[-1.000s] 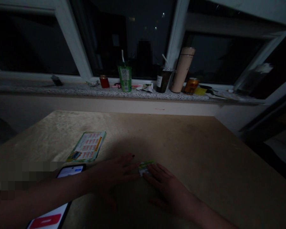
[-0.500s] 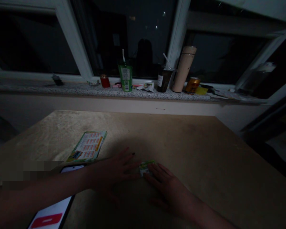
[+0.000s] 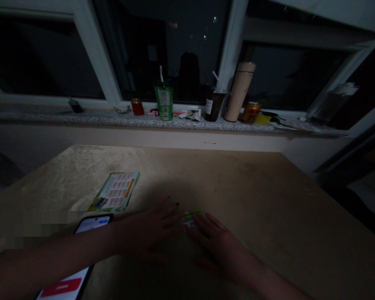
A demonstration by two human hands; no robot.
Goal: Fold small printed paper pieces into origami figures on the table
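Note:
The scene is dim. A small green and white piece of paper (image 3: pixel 190 218) lies on the wooden table (image 3: pixel 268 200), and both hands meet at it. My left hand (image 3: pixel 150 228) lies flat, fingers stretched out, fingertips pressing on the paper's left side. My right hand (image 3: pixel 217 243) also lies flat with spread fingers, its fingertips on the paper's right side. Part of the paper is hidden under the fingers.
A green printed leaflet (image 3: pixel 115 191) lies left of the hands. A lit phone (image 3: pixel 73 258) sits under my left forearm. On the stone windowsill (image 3: pixel 81 118) stand a green cup with straw (image 3: pixel 163 100), a dark cup (image 3: pixel 213 104), a tall beige flask (image 3: pixel 239 91) and cans.
Both hands stay on the small paper. My left fingers have slid slightly further over it, so less of the paper shows.

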